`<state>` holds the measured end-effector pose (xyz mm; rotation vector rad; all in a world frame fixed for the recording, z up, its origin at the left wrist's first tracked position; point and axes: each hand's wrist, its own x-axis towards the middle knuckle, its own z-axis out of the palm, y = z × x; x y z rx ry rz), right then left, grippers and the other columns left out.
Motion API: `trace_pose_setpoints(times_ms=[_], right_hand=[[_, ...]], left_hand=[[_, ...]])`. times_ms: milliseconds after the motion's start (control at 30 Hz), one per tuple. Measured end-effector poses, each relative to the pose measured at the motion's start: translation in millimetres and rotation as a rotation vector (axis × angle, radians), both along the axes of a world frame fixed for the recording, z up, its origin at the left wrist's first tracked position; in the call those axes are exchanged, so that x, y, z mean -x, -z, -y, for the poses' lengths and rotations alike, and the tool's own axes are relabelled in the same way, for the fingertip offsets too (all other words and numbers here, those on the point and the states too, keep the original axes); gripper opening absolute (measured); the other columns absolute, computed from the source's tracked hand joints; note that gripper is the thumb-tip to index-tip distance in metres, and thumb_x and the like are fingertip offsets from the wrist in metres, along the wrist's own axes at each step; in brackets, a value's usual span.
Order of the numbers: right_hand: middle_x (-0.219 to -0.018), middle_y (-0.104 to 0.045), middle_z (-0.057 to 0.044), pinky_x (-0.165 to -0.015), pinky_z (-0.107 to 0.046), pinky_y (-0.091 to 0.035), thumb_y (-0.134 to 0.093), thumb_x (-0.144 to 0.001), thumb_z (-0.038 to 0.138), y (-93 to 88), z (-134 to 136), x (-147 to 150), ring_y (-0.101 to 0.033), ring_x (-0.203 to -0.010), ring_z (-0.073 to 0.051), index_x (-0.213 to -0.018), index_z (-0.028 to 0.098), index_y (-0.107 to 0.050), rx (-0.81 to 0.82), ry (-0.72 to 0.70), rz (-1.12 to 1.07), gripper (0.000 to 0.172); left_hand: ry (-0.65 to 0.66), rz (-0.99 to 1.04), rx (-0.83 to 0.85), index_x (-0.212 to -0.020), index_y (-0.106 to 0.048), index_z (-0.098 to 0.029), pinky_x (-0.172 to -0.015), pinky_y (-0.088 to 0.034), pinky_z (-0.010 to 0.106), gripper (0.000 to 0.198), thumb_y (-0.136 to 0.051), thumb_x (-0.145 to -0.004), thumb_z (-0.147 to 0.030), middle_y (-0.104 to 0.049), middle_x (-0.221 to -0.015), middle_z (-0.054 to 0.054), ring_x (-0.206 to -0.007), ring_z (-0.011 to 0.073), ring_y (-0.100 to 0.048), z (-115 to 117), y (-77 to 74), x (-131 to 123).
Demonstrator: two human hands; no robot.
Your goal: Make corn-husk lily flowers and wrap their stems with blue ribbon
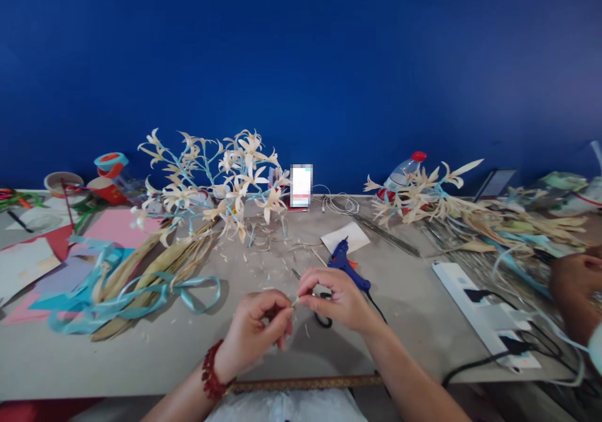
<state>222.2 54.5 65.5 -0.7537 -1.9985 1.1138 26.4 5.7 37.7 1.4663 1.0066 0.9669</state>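
Note:
Near the table's front edge my left hand point(261, 328), with a red bead bracelet on its wrist, pinches a tiny pale green piece point(295, 303). My right hand point(333, 296) meets it there, thumb and forefinger closed on the same piece. Its details are too small to make out. Partly behind my right hand lie black-handled scissors point(323, 321). A blue glue gun point(345, 262) rests just beyond, its nozzle on a white card point(356, 237). Cream flowers on light blue stems point(207, 168) stand at the back left.
Left are dried husks point(155, 268), light blue ribbon point(200, 293) and coloured paper point(125, 224). A white power strip point(480, 315) with cables lies right. More flowers point(423, 193) and another person's hand point(574, 284) are further right. A phone point(301, 187) stands at the back.

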Motion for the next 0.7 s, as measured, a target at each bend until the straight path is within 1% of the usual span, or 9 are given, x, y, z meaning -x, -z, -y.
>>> trace_pose_setpoints(times_ms=[100, 167, 233, 333, 400, 433, 567, 633, 700], right_hand=[[-0.079, -0.066, -0.003, -0.068, -0.025, -0.047, -0.062, -0.088, 0.033, 2.1, 0.6, 0.6, -0.061, -0.072, -0.015, -0.084, 0.018, -0.066, 0.003, 0.004, -0.022, 0.016], [-0.079, -0.065, -0.003, -0.068, -0.025, -0.047, -0.063, -0.087, 0.032, 3.5, 1.3, 0.9, -0.061, -0.072, -0.015, -0.084, 0.018, -0.066, 0.002, 0.005, -0.039, 0.014], [-0.080, -0.065, -0.003, -0.069, -0.025, -0.047, -0.064, -0.087, 0.030, 4.4, 2.1, 0.9, -0.061, -0.074, -0.015, -0.085, 0.018, -0.066, 0.003, 0.002, -0.050, 0.012], [-0.081, -0.065, -0.003, -0.070, -0.026, -0.047, -0.064, -0.087, 0.027, 5.3, 2.5, 0.1, -0.061, -0.075, -0.015, -0.086, 0.018, -0.067, -0.004, -0.006, -0.063, 0.009], [-0.082, -0.066, -0.004, -0.072, -0.027, -0.047, -0.063, -0.088, 0.026, 6.1, 1.7, -0.9, -0.062, -0.077, -0.015, -0.088, 0.018, -0.067, -0.016, -0.017, -0.072, 0.009], [-0.083, -0.066, -0.004, -0.073, -0.027, -0.047, -0.062, -0.088, 0.026, 6.7, 1.0, -1.3, -0.062, -0.078, -0.016, -0.088, 0.019, -0.067, -0.017, -0.024, -0.076, 0.009], [-0.084, -0.066, -0.004, -0.075, -0.029, -0.048, -0.061, -0.089, 0.028, 9.1, -3.7, -2.3, -0.062, -0.081, -0.017, -0.091, 0.018, -0.068, 0.007, -0.073, -0.101, 0.012], [-0.083, -0.066, -0.005, -0.075, -0.029, -0.048, -0.061, -0.089, 0.029, 9.7, -6.1, -2.3, -0.062, -0.081, -0.017, -0.091, 0.018, -0.069, 0.023, -0.109, -0.130, 0.014], [-0.082, -0.066, -0.005, -0.076, -0.029, -0.047, -0.061, -0.089, 0.028, 9.6, -7.6, -2.3, -0.062, -0.081, -0.017, -0.089, 0.018, -0.069, 0.039, -0.138, -0.161, 0.014]], left_hand=[[-0.044, -0.187, -0.298, -0.075, -0.060, -0.018, -0.051, -0.047, 0.020, 0.015, -0.053, -0.088, -0.019, -0.065, -0.061, 0.000, -0.044, 0.0090, -0.059, 0.3, -1.8, 1.8], [-0.066, -0.275, -0.414, -0.079, -0.062, -0.019, -0.055, -0.047, 0.021, 0.012, -0.053, -0.087, -0.015, -0.066, -0.061, 0.000, -0.046, 0.0096, -0.059, 0.4, -1.8, 3.0], [-0.074, -0.325, -0.465, -0.082, -0.062, -0.020, -0.054, -0.046, 0.021, 0.013, -0.052, -0.086, -0.014, -0.067, -0.063, 0.000, -0.047, 0.0102, -0.059, 0.4, -1.5, 3.6], [-0.076, -0.328, -0.476, -0.083, -0.063, -0.020, -0.054, -0.047, 0.022, 0.013, -0.052, -0.086, -0.013, -0.068, -0.064, 0.001, -0.048, 0.0106, -0.060, 0.3, -1.9, 3.1], [-0.062, -0.286, -0.422, -0.081, -0.062, -0.020, -0.055, -0.048, 0.022, 0.012, -0.052, -0.087, -0.014, -0.067, -0.063, 0.000, -0.046, 0.0100, -0.060, 0.3, -2.8, 2.2], [-0.047, -0.248, -0.364, -0.080, -0.062, -0.020, -0.054, -0.048, 0.021, 0.013, -0.052, -0.088, -0.016, -0.067, -0.063, 0.000, -0.045, 0.0094, -0.060, 0.3, -3.2, 1.8], [0.029, -0.013, -0.002, -0.075, -0.059, -0.018, -0.039, -0.043, 0.017, 0.021, -0.051, -0.091, -0.029, -0.064, -0.062, 0.001, -0.039, 0.0085, -0.058, -0.4, -3.0, 0.5], [0.067, 0.100, 0.171, -0.075, -0.058, -0.017, -0.035, -0.040, 0.015, 0.024, -0.054, -0.089, -0.035, -0.063, -0.058, 0.001, -0.036, 0.0082, -0.056, -1.6, -2.1, 0.4], [0.109, 0.174, 0.290, -0.075, -0.056, -0.016, -0.034, -0.039, 0.014, 0.026, -0.057, -0.087, -0.039, -0.064, -0.055, 0.001, -0.034, 0.0076, -0.054, -3.1, -1.1, 0.3]])
